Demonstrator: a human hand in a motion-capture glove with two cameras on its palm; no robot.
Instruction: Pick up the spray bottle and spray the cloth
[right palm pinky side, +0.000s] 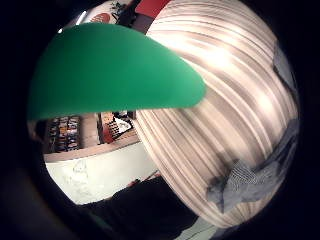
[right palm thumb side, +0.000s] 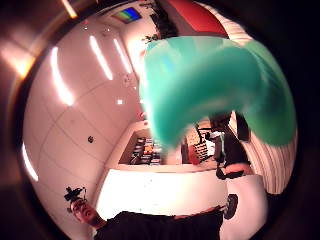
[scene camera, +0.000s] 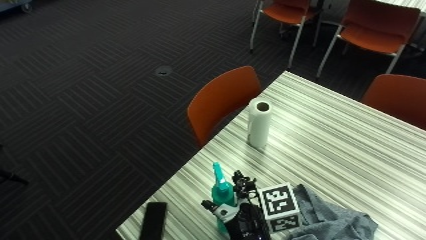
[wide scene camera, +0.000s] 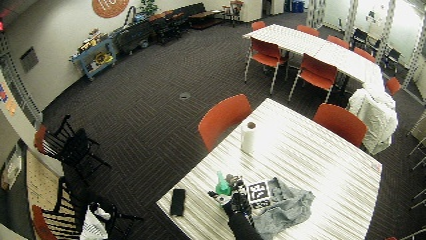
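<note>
Setting: a large room with dark patterned carpet; a long striped table is seen in the outside view, with orange chairs drawn up along its edges.

Item 1: a teal spray bottle, upright, nozzle uppermost, is located near the table's near corner, close to the long edge. The gloved right hand is placed against its lower body; both palm views are largely filled by the bottle, but whether the fingers are curled round it cannot be told. The base of the bottle is hidden by the hand.

Item 2: a grey cloth, crumpled, is laid just beside the hand, away from the table edge; it is partly cut off at the frame border.

Item 3: a white paper towel roll is stood on end further along the same edge, well apart from the bottle; open tabletop is left between them.

Item 4: a flat black object is laid at the table's corner; its identity is hard to make out.
</note>
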